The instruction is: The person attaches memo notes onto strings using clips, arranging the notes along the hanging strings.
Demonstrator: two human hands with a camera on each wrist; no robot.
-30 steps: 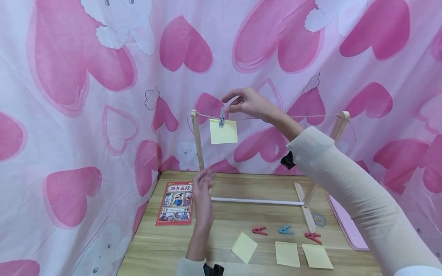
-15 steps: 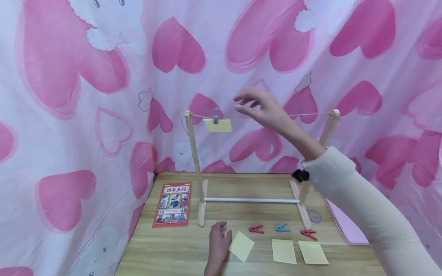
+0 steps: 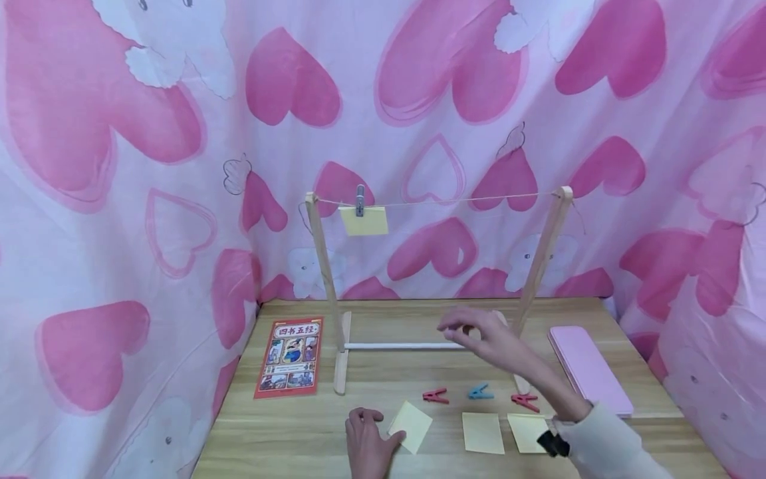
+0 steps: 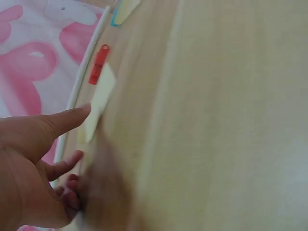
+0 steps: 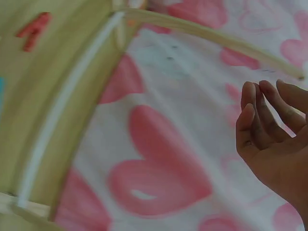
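Note:
My left hand (image 3: pixel 370 444) is low over the table, its thumb at the left edge of a tilted yellow sticky note (image 3: pixel 414 426). In the left wrist view the thumb (image 4: pixel 72 120) reaches over that note (image 4: pixel 102 98), the other fingers loosely bent. My right hand (image 3: pixel 487 339) hangs in the air before the wooden rack, holding nothing, fingers relaxed. From the string (image 3: pixel 455 199) between the rack's posts hangs another yellow note (image 3: pixel 368 223), held near the left post by a grey clothespin (image 3: pixel 360 201).
Two more notes lie to the right, one a square note (image 3: pixel 483 434). Behind the notes are a red clothespin (image 3: pixel 435 396), a blue clothespin (image 3: pixel 481 392) and another red clothespin (image 3: pixel 525 401). A red book (image 3: pixel 290 359) lies left, a pink case (image 3: pixel 589 369) right.
My right hand has let go of the grey clothespin and come down to the right. My left hand has dropped from beside the left post to the tilted note.

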